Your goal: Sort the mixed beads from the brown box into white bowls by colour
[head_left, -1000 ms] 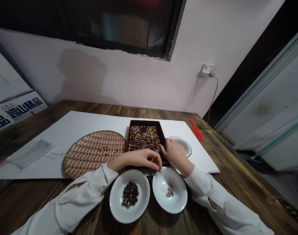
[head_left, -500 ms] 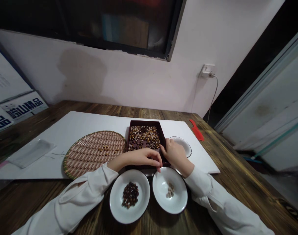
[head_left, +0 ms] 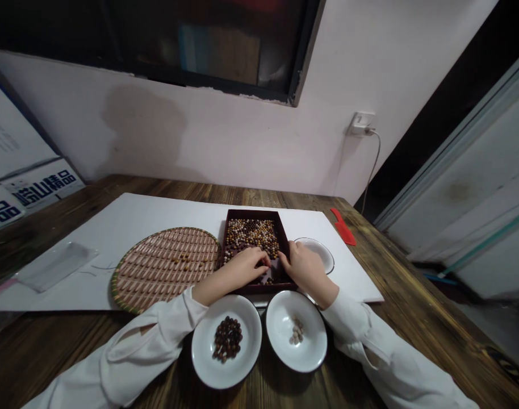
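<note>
A dark rectangular tray (head_left: 234, 217) full of mixed brown, tan and pale beads sits at the middle of the table. My left hand (head_left: 238, 270) reaches into the tray's near part, fingers curled down onto the beads; what they pinch is too small to see. My right hand (head_left: 301, 267) rests curled on the tray's near right corner. In front of the tray stand two white bowls: the left bowl (head_left: 206, 363) holds dark brown beads, the right bowl (head_left: 314, 352) holds a few pale beads.
A round woven bamboo tray (head_left: 157, 267) with a few beads lies left of the bead tray on a white sheet (head_left: 135, 213). Another white dish (head_left: 323, 253) sits behind my right hand. A red comb-like tool (head_left: 342, 226) and a clear plastic bag (head_left: 50, 264) lie further out.
My left hand has moved from the near rim above the right bowl back up into the tray, onto the beads. My right hand has stayed in place.
</note>
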The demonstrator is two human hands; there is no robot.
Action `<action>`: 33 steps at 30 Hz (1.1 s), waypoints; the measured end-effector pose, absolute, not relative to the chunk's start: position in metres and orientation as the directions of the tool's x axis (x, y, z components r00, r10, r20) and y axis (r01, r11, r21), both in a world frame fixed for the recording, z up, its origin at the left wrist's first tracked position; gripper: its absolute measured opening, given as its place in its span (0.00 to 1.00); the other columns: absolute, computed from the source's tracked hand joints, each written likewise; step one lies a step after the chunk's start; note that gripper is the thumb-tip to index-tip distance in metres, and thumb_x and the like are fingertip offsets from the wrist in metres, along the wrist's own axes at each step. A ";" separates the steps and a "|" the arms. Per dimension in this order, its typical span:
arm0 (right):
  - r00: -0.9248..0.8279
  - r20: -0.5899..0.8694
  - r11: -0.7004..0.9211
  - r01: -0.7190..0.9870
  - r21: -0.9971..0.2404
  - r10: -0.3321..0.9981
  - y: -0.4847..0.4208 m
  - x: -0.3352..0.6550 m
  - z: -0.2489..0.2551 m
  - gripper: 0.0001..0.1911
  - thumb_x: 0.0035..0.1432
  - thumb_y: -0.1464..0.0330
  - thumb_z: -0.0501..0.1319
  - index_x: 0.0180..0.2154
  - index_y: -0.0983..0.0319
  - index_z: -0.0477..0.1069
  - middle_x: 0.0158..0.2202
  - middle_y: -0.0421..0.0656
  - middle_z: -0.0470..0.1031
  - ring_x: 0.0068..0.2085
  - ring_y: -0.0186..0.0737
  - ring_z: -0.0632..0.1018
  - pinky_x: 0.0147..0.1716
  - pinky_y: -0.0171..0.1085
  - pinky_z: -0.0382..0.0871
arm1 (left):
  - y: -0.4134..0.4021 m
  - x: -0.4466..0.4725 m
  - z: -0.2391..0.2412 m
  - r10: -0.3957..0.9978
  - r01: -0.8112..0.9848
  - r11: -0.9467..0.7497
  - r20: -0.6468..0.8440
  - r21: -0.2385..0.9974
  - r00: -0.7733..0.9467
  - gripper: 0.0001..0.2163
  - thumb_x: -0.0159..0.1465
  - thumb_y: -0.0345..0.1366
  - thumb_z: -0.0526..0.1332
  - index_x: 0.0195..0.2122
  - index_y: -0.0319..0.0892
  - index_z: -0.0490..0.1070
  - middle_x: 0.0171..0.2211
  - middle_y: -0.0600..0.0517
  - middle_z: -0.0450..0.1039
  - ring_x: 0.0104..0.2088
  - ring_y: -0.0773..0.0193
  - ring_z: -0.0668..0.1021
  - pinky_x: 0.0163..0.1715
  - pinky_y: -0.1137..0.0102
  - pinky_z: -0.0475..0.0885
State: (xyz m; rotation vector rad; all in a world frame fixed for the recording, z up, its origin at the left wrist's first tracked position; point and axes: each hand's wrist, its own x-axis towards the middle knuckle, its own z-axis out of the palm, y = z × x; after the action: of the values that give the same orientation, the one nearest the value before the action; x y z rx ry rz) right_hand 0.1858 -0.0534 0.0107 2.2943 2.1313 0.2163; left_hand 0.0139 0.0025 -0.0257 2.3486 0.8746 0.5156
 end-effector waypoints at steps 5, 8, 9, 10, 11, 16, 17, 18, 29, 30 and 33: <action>0.061 0.105 -0.072 0.991 0.109 0.993 -0.053 0.187 0.009 0.16 0.68 0.59 0.49 0.45 0.64 0.66 0.41 0.49 0.75 0.40 0.46 0.79 0.29 0.36 0.64 | -0.004 0.012 -0.019 0.729 0.600 -0.637 0.124 0.485 0.674 0.08 0.63 0.34 0.58 0.43 0.43 0.73 0.45 0.47 0.70 0.49 0.54 0.70 0.52 0.60 0.65; 0.053 0.124 -0.066 0.992 0.104 0.991 -0.053 0.187 0.008 0.16 0.67 0.59 0.50 0.44 0.64 0.66 0.41 0.48 0.75 0.39 0.46 0.79 0.28 0.36 0.63 | -0.010 0.012 -0.013 0.800 0.741 -0.590 0.112 0.320 0.589 0.12 0.64 0.35 0.58 0.48 0.39 0.70 0.49 0.43 0.68 0.51 0.48 0.68 0.51 0.56 0.64; 0.053 0.127 -0.066 0.993 0.100 0.991 -0.052 0.187 0.008 0.16 0.67 0.59 0.50 0.44 0.64 0.66 0.41 0.48 0.75 0.39 0.46 0.79 0.28 0.36 0.63 | -0.012 0.012 -0.011 0.821 0.777 -0.566 0.106 0.276 0.561 0.14 0.64 0.36 0.58 0.49 0.38 0.69 0.50 0.41 0.67 0.52 0.47 0.68 0.52 0.55 0.64; 0.053 0.127 -0.066 0.993 0.098 0.990 -0.052 0.188 0.008 0.16 0.67 0.59 0.50 0.44 0.64 0.66 0.41 0.48 0.75 0.39 0.46 0.79 0.28 0.36 0.63 | -0.013 0.013 -0.010 0.838 0.804 -0.544 0.096 0.241 0.538 0.15 0.64 0.36 0.58 0.50 0.37 0.69 0.50 0.41 0.67 0.52 0.47 0.67 0.52 0.56 0.64; 0.054 0.126 -0.066 0.993 0.096 0.991 -0.052 0.188 0.008 0.16 0.67 0.59 0.50 0.45 0.64 0.66 0.41 0.49 0.75 0.39 0.46 0.79 0.28 0.36 0.63 | -0.015 0.013 -0.009 0.851 0.824 -0.524 0.088 0.214 0.518 0.16 0.64 0.37 0.58 0.51 0.37 0.68 0.51 0.40 0.67 0.53 0.47 0.67 0.53 0.56 0.64; 0.052 0.124 -0.064 0.993 0.094 0.991 -0.052 0.188 0.007 0.17 0.67 0.58 0.50 0.45 0.64 0.66 0.41 0.48 0.75 0.38 0.46 0.79 0.27 0.37 0.62 | -0.017 0.016 -0.008 0.888 0.876 -0.460 0.078 0.143 0.453 0.16 0.65 0.40 0.56 0.49 0.37 0.70 0.50 0.40 0.68 0.53 0.46 0.69 0.51 0.55 0.65; 0.054 0.124 -0.066 0.993 0.095 0.991 -0.052 0.188 0.007 0.17 0.67 0.58 0.50 0.45 0.64 0.66 0.41 0.48 0.75 0.38 0.46 0.79 0.27 0.37 0.62 | -0.017 0.017 -0.007 0.895 0.885 -0.446 0.079 0.132 0.439 0.15 0.65 0.40 0.55 0.49 0.37 0.71 0.50 0.40 0.69 0.52 0.46 0.70 0.50 0.55 0.66; 0.055 0.124 -0.067 0.993 0.095 0.991 -0.052 0.188 0.007 0.17 0.67 0.58 0.50 0.45 0.64 0.66 0.41 0.49 0.75 0.38 0.47 0.79 0.27 0.37 0.62 | -0.017 0.017 -0.007 0.901 0.893 -0.433 0.081 0.121 0.426 0.15 0.66 0.40 0.55 0.48 0.37 0.72 0.49 0.39 0.69 0.52 0.46 0.70 0.49 0.55 0.67; 0.065 0.089 -0.073 0.993 0.090 0.994 -0.053 0.186 0.011 0.17 0.67 0.59 0.49 0.46 0.65 0.66 0.42 0.51 0.74 0.40 0.46 0.79 0.30 0.37 0.64 | -0.016 0.017 0.005 0.919 0.913 -0.391 -0.011 0.111 0.395 0.19 0.68 0.41 0.50 0.40 0.32 0.77 0.38 0.36 0.78 0.40 0.46 0.80 0.38 0.58 0.72; 0.065 0.092 -0.073 0.994 0.087 0.994 -0.053 0.186 0.011 0.17 0.67 0.59 0.49 0.46 0.65 0.66 0.42 0.51 0.75 0.40 0.46 0.79 0.30 0.37 0.64 | -0.016 0.017 0.005 0.916 0.912 -0.394 -0.029 0.113 0.399 0.20 0.68 0.41 0.50 0.39 0.31 0.78 0.37 0.35 0.78 0.39 0.46 0.80 0.37 0.58 0.72; 0.062 0.108 -0.071 0.994 0.084 0.992 -0.053 0.186 0.010 0.17 0.67 0.59 0.50 0.45 0.65 0.66 0.42 0.50 0.75 0.40 0.46 0.79 0.30 0.36 0.64 | -0.014 0.019 0.005 0.894 0.892 -0.430 -0.072 0.137 0.442 0.21 0.68 0.41 0.50 0.40 0.31 0.78 0.37 0.34 0.78 0.40 0.45 0.80 0.39 0.58 0.72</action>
State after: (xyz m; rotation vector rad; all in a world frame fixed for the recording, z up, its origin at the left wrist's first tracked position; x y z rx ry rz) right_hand 0.1863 -0.0531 0.0102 2.2983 2.1500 0.2152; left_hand 0.0187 -0.0142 0.0051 2.5331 1.5825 0.0178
